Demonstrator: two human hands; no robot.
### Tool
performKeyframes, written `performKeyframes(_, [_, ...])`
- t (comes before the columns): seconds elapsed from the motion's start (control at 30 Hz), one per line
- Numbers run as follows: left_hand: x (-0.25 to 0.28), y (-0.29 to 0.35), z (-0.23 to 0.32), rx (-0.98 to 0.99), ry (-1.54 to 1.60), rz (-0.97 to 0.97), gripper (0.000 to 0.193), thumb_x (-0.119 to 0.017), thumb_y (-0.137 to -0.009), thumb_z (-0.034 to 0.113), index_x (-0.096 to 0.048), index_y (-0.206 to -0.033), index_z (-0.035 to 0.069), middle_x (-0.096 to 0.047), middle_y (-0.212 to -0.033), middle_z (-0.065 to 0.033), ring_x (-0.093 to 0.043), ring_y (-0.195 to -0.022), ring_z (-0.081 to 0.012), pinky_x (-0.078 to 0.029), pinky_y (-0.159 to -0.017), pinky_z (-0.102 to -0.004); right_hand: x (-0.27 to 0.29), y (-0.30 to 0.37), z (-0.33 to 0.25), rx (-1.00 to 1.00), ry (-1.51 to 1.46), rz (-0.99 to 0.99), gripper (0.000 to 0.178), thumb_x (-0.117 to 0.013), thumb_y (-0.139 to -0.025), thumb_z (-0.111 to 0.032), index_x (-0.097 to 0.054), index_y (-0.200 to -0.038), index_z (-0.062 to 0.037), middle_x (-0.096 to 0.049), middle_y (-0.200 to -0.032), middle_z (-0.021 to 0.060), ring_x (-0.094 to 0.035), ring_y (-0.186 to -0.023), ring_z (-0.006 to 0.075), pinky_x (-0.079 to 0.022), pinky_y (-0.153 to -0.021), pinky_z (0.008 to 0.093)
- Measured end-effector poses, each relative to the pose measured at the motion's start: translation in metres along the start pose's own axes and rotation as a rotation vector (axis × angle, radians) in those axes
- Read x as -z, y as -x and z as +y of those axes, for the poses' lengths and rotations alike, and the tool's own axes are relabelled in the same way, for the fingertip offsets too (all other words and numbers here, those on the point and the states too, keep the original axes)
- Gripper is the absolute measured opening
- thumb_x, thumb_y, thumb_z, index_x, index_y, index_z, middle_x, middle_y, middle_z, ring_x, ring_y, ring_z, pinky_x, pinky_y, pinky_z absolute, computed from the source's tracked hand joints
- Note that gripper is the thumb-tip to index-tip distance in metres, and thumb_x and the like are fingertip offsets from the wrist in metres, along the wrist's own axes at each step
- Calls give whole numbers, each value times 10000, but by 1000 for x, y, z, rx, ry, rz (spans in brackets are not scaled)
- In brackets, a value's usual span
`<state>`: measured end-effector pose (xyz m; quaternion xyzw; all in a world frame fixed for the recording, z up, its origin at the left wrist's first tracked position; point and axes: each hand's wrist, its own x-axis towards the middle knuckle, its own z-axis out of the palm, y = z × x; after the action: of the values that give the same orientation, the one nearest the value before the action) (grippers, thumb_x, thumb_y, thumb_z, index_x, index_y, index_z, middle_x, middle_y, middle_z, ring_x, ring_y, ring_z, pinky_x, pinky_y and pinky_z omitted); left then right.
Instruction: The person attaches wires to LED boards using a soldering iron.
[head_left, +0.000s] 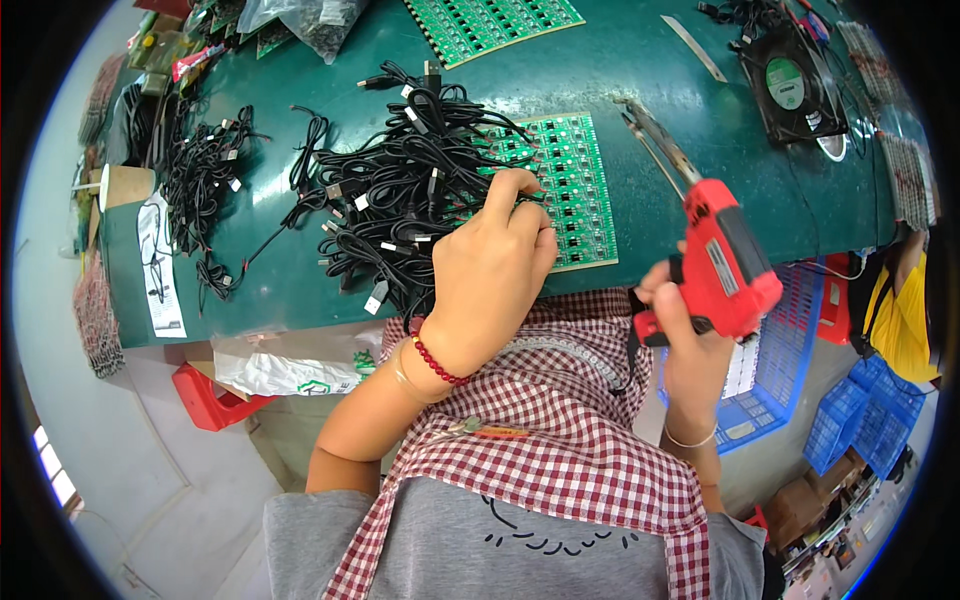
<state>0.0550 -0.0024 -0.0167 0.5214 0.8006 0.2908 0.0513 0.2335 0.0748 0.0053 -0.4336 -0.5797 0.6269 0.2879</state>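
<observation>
My left hand (500, 260) is closed in a pinch over the green circuit board panel (585, 215). Between its fingertips is the end of a black cable, mostly hidden by the fingers. A thick pile of black USB cables (400, 180) lies to the left of the panel and overlaps its left edge, with some wire ends on the board. My right hand (685, 330) is wrapped round the grip of a red and black soldering gun (735, 265). The gun's long metal tip points up and away, to the right of the panel and apart from it.
More black cables (205, 165) lie on the left of the green table (660, 90). Another circuit board panel (490, 25) lies at the far edge. A black fan (790, 85) stands at the far right. Below the table edge is a blue plastic basket (800, 330).
</observation>
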Motion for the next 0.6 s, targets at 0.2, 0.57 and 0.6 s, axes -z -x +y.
performKeyframes(0.2, [-4, -1, -2, 15, -47, -25, 75, -644, -751, 59, -586, -746, 12, -566, -1009, -38, -625, -611, -209, -495, -524, -328, 41, 31, 18, -62, -109, -86, 353, -573, -928, -153, -483, -1209, 42, -494, -635, 64, -457, -539, 129, -409, -511, 273])
performKeyframes(0.57, [-7, -5, -5, 15, -57, -19, 98, -662, -727, 42, -565, -722, 30, -590, -997, -18, -603, -559, -224, -477, -498, -336, 58, 62, 45, -175, 63, -68, 94, -673, -841, -58, -632, -900, 2, -602, -797, 19, -547, -701, 104, -450, -638, 273])
performKeyframes(0.6, [-8, -5, -5, 16, -56, -27, 97, -661, -727, 42, -564, -722, 29, -587, -993, -20, -606, -562, -227, -480, -500, -340, 60, 61, 45, -174, 64, -70, 94, -673, -841, -58, -632, -900, 2, -602, -797, 19, -547, -701, 104, -450, -638, 273])
